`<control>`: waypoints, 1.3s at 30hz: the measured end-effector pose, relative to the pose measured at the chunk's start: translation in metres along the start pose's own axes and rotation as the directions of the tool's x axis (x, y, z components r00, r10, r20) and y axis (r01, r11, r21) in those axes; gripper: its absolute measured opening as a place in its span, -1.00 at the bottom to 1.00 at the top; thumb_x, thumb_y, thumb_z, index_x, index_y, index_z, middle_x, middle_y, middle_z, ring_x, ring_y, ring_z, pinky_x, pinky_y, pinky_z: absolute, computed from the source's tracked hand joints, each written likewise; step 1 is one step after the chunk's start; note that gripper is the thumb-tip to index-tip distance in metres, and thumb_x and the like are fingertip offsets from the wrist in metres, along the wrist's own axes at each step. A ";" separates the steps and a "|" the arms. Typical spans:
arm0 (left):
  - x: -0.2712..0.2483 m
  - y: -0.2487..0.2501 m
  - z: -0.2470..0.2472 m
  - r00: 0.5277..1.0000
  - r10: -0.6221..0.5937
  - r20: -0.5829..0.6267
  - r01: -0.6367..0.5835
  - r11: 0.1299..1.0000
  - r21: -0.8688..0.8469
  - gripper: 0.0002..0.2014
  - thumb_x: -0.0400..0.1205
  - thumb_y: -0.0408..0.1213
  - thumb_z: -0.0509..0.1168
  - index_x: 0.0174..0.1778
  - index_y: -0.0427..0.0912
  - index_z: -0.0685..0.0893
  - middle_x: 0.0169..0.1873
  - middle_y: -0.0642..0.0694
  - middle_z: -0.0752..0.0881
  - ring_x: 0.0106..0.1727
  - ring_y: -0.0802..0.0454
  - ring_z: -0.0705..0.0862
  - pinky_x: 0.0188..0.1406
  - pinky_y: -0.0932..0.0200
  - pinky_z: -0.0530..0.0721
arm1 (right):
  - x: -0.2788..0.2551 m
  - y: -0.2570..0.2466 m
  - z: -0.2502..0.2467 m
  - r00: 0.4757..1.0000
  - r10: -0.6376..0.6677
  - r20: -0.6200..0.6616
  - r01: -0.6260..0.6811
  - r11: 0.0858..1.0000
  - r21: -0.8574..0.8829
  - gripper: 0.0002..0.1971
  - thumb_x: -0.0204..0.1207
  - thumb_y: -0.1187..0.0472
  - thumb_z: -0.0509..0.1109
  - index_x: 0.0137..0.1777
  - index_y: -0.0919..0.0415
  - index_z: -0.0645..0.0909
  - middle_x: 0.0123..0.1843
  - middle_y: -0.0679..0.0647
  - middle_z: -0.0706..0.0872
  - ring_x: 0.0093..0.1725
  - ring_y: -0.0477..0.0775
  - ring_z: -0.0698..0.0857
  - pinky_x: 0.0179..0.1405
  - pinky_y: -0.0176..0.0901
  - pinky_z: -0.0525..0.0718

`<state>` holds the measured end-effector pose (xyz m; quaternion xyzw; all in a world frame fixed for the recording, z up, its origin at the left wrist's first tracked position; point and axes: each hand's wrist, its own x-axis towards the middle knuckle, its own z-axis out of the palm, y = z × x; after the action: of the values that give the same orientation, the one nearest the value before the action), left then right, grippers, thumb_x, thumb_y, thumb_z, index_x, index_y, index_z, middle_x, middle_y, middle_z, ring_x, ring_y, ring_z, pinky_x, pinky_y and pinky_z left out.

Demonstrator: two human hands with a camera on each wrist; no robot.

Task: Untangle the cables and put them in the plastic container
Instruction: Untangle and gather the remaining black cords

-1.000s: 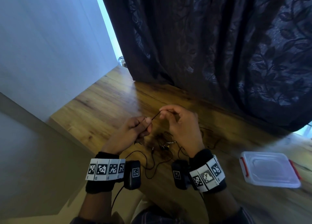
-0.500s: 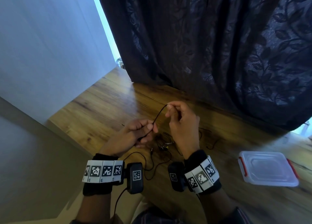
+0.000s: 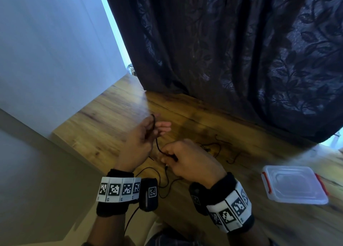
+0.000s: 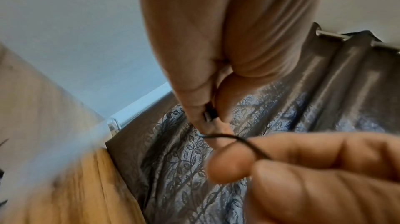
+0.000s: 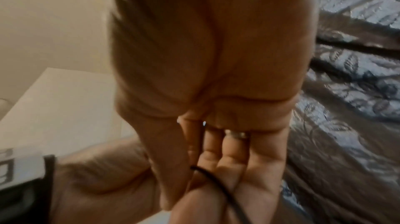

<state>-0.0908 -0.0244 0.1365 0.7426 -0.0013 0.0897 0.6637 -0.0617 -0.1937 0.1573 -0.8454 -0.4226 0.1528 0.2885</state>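
Taking the plastic container [image 3: 295, 185] as the landmark, the left hand [image 3: 138, 142] is farthest from it, and it has changed most: half a second ago it pinched the black cable [image 3: 157, 143] low beside the right hand, and now it is lifted and turned, the strand looped over its fingers while thumb and finger still nip it in the left wrist view. Nearer the container, the right hand [image 3: 187, 158] has dropped from its raised pinch to the wooden table [image 3: 104, 119] and grips the same strand lower down. The short run between the hands has lengthened, which suggests one cable is being drawn free. Closer still, the rest of the tangle [image 3: 213, 147] lies loose on the wood, well apart from the container. The container sits shut with nothing in it, so packing has not begun.
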 end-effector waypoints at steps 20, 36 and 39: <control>-0.005 0.029 0.007 0.984 -0.014 0.180 0.048 0.982 -0.184 -0.66 0.76 -0.33 0.11 0.37 -0.38 0.62 -0.39 -0.15 0.66 -0.52 0.13 0.40 -0.39 0.26 0.45 | 0.025 0.021 -0.018 0.883 0.126 -0.453 -0.009 0.968 0.253 -0.60 0.68 0.37 0.26 0.42 0.02 0.68 0.12 -0.02 0.79 0.07 -0.09 0.74 0.13 -0.02 0.75; -0.009 0.022 -0.002 0.991 -0.079 -0.104 0.082 0.996 0.028 -0.65 0.80 -0.42 0.07 0.41 -0.14 0.64 -0.23 -0.20 0.74 -0.23 -0.14 0.63 -0.16 0.06 0.60 | 0.006 -0.003 -0.033 0.923 0.040 -0.382 0.077 0.955 0.286 -0.87 0.69 0.14 0.40 0.11 -0.02 0.78 -0.25 -0.29 0.72 -0.18 -0.31 0.71 -0.16 -0.48 0.62; -0.009 0.029 0.004 0.998 -0.052 0.017 0.053 0.997 -0.055 -0.65 0.73 -0.35 0.05 0.29 -0.27 0.68 -0.37 -0.22 0.65 -0.41 0.01 0.47 -0.36 0.21 0.45 | 0.020 0.007 -0.036 0.831 0.006 -0.557 0.152 0.960 0.237 -0.92 0.60 0.19 0.51 0.02 0.04 0.83 -0.14 -0.22 0.77 -0.10 -0.21 0.74 -0.06 -0.25 0.71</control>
<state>-0.1027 -0.0330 0.1631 0.7244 0.0108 0.0664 0.6861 -0.0271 -0.1936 0.1809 -0.7889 -0.3287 -0.0526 0.5166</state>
